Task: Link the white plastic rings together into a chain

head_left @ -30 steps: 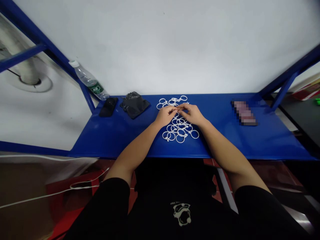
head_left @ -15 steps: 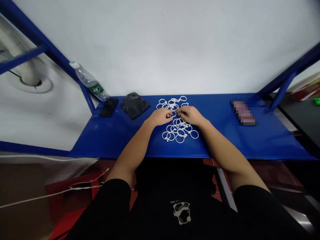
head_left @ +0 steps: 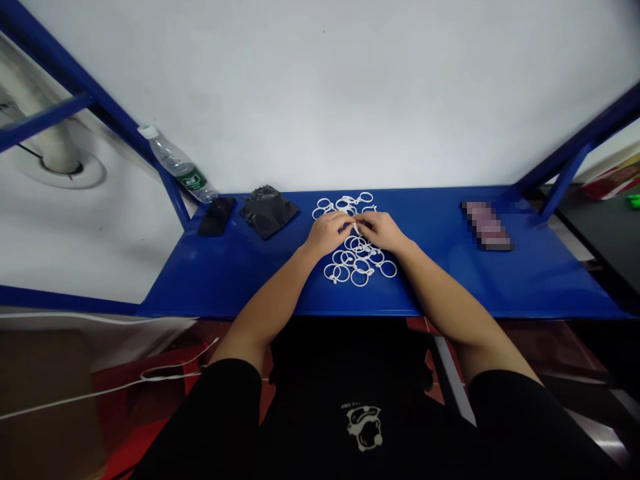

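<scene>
Several white rings with small tabs [head_left: 371,271] lie overlapping on the blue table [head_left: 270,280], some behind my hands and some in front. My left hand [head_left: 329,233] is closed, its fingertips pinching at a white ring [head_left: 356,229] that shows only as a small piece. From the other side my right hand [head_left: 383,231] pinches the same ring, its thumb and fingers meeting those of my left hand. Most of the held ring is hidden by the fingers.
To the left lie a black phone [head_left: 217,216] and a crumpled black plastic bag [head_left: 269,212]. A clear bottle with a green label [head_left: 193,179] leans at the table's left corner. A blurred-out phone-like object [head_left: 487,225] lies right. Blue frame bars [head_left: 567,183] flank the table.
My left hand has moved right and slightly up, away from the table surface on the left, and its fingertips now meet those of my right hand. My right hand has barely moved.
</scene>
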Action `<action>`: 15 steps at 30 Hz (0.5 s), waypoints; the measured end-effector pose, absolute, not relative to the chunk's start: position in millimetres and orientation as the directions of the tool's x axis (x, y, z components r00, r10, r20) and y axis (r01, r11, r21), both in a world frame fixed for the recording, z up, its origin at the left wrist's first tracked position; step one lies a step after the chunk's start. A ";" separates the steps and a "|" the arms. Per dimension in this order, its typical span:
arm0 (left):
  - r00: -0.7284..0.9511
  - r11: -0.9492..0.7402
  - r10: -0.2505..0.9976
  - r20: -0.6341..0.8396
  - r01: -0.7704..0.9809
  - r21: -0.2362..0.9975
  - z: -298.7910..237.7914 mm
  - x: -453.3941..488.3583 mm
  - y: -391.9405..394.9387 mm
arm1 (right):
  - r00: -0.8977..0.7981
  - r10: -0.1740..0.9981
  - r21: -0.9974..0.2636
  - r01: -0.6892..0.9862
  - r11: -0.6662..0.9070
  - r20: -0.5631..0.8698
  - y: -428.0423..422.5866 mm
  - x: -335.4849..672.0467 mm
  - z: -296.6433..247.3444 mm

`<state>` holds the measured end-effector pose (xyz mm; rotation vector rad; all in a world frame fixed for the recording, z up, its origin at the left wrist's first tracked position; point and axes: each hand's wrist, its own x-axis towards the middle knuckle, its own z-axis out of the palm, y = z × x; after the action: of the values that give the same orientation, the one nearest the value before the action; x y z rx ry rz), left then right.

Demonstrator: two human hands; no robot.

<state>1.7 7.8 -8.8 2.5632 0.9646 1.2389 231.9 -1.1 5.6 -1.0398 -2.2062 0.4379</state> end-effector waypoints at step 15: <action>0.177 -0.650 0.724 0.666 0.499 0.574 -20.2 15.5 5.7 | -0.338 0.781 -0.574 0.537 0.618 0.525 -3.6 222.8 1.3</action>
<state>15.5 5.7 -20.2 2.2262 1.1822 1.4643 222.8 -3.6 1.3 -1.0354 -2.0301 0.3824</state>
